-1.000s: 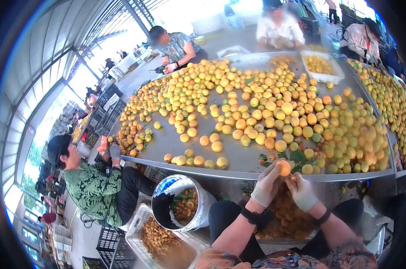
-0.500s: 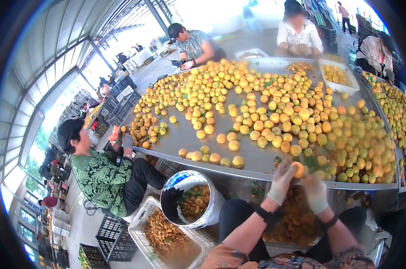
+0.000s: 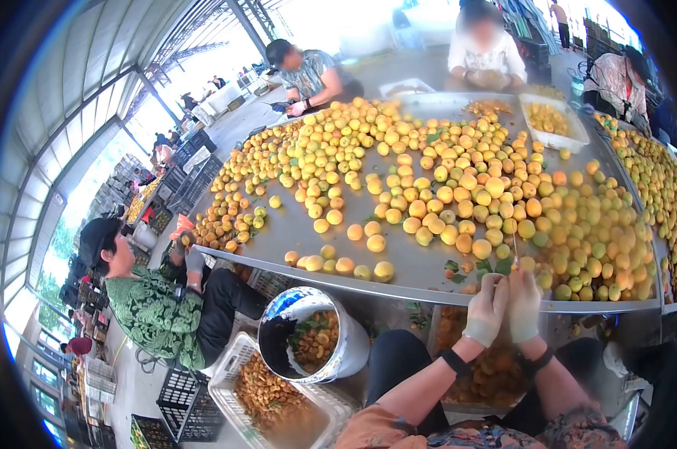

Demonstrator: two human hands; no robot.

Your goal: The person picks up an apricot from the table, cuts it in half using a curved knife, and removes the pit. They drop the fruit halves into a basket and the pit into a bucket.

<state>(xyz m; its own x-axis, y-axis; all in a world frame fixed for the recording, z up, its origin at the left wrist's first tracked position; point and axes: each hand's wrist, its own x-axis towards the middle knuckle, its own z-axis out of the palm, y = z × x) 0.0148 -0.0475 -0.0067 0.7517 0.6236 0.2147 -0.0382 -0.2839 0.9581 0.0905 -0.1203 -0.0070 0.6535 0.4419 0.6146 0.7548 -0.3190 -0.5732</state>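
Note:
My left hand [image 3: 487, 308], in a pale glove, is closed at the near table edge; its fingers hide whatever is in them. Right against it, my gloved right hand [image 3: 523, 305] is closed around a thin, upright tool that looks like a small knife [image 3: 515, 245]. Just beyond my hands are loose apricots [image 3: 481, 248] and green leaves [image 3: 502, 265] on the metal table [image 3: 320, 280]. Below my wrists, a container of cut apricot pieces [image 3: 479, 380] is partly hidden by my forearms.
At my left stand a white bucket [image 3: 351, 346] with apricot pieces inside and a white crate [image 3: 222, 384] of apricot pieces. A person in a green patterned top [image 3: 155, 310] sits beyond them. Other people work across the table, near a white tray [image 3: 576, 140].
My hands have come together at the table edge. The apricot seen in my left hand is no longer visible, and the thin tool now shows above my right hand. The view has shifted slightly.

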